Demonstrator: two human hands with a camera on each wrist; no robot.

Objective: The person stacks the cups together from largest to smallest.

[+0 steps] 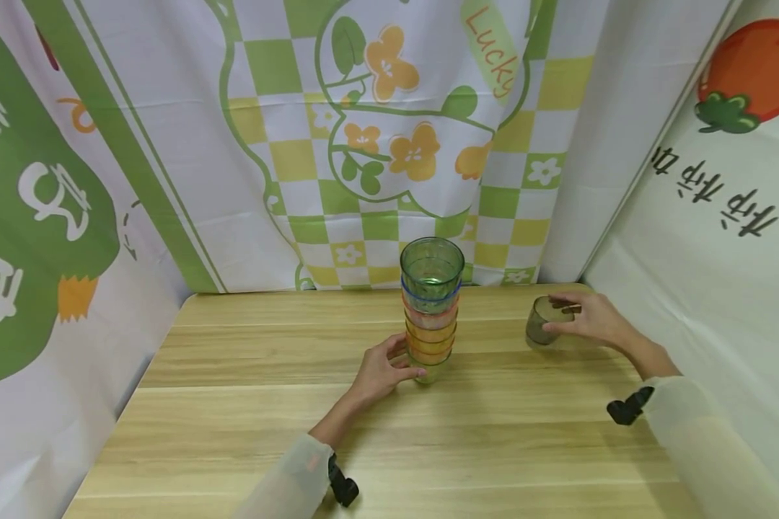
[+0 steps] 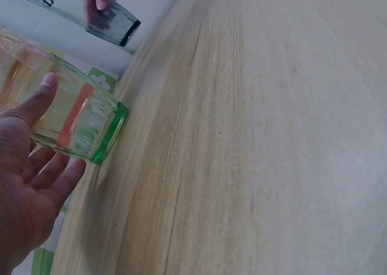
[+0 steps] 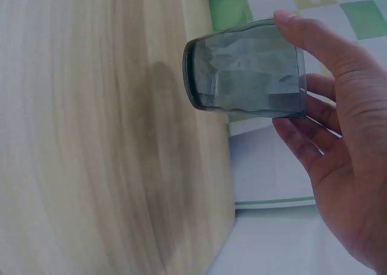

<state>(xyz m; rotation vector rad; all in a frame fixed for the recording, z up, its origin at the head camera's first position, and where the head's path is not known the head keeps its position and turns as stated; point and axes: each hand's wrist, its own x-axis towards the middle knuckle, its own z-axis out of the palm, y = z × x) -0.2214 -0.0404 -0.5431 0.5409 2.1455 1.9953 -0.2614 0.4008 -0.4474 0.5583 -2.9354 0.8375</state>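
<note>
A tall stack of clear coloured cups [image 1: 431, 303] stands upright near the middle of the table, green at the top, with blue, pink, orange and yellowish layers lower down. My left hand [image 1: 379, 371] holds the stack low down, its thumb against the lowest cup [image 2: 87, 115] and its fingers round the other side. Over to the right, my right hand [image 1: 591, 317] grips a grey glass cup [image 3: 248, 69] by its rim, thumb on one side and fingers on the other. The grey cup's base appears slightly off the wood, above a soft shadow.
The light wooden table [image 1: 234, 418] runs back to a hanging cloth [image 1: 389, 144] with green and yellow checks. Printed cloths also hang at both sides, the right one [image 1: 720, 238] close to my right arm. A black strap end [image 1: 630, 406] sticks out from the right wrist.
</note>
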